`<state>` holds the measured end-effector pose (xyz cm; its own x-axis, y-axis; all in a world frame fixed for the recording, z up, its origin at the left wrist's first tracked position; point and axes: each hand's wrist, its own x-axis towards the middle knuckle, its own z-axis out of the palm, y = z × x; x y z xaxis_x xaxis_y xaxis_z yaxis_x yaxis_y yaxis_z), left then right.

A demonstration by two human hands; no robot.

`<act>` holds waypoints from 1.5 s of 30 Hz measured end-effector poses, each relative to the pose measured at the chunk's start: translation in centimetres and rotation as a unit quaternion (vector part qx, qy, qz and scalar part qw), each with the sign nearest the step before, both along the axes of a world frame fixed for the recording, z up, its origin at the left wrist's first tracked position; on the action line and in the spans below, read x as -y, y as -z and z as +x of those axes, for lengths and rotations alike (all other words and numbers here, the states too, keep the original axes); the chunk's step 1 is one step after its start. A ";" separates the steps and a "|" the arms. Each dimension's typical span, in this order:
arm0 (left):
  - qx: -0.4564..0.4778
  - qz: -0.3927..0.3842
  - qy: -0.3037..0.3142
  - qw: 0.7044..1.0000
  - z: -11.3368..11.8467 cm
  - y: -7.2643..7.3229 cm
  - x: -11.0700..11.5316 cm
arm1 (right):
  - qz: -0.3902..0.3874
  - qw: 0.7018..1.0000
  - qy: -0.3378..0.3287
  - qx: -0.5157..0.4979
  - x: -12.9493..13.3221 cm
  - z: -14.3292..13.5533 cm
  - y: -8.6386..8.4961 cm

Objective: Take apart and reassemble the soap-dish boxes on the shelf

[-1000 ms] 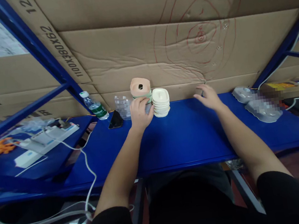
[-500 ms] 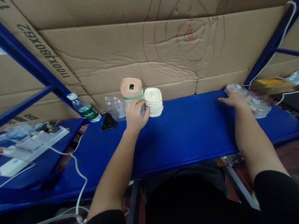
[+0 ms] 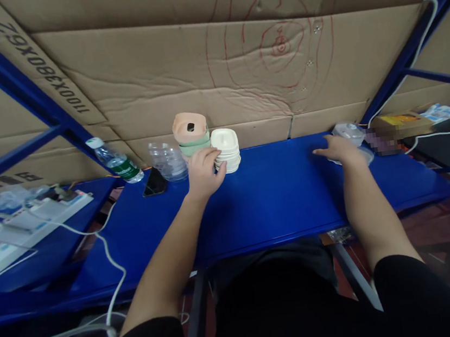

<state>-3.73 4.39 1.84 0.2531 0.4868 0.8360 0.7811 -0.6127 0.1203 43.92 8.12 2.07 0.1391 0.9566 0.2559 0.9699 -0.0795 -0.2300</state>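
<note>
My left hand (image 3: 204,172) rests at the left side of a stack of cream square lids (image 3: 225,145), thumb and fingers curled against its edge. Just behind that hand stand peach (image 3: 191,130) and pale green (image 3: 195,147) bowls, stacked together. Clear plastic cups (image 3: 167,162) stand to their left. At the right, my right hand (image 3: 339,149) reaches over a round clear plastic piece (image 3: 365,156), partly covered by the wrist, with the thumb stretched out to the left. Beyond its fingers lies a clear plastic container (image 3: 349,132).
A water bottle (image 3: 120,162) leans at the left, behind a dark phone (image 3: 154,182). A white power strip (image 3: 31,230) with cables lies farther left. At the right are a cardboard box (image 3: 404,123) and a white cable (image 3: 438,134). A cardboard wall (image 3: 154,62) closes off the back.
My right hand has shifted slightly left, and the round clear plastic piece has come left beside the wrist. My left hand stays at the lids. The view has shifted a little.
</note>
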 end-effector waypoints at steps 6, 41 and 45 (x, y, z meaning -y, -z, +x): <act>-0.097 -0.057 0.092 0.989 3.4 0.9 1.3 | 0.073 0.953 -0.289 -0.061 1.0 -8.1 -0.9; -0.115 0.002 0.133 0.984 3.0 1.6 0.6 | 0.046 0.771 -0.407 -0.488 2.4 -15.4 1.5; -0.157 0.045 0.137 0.977 3.4 1.3 0.9 | 0.016 0.758 -0.350 -0.551 2.0 -15.0 1.5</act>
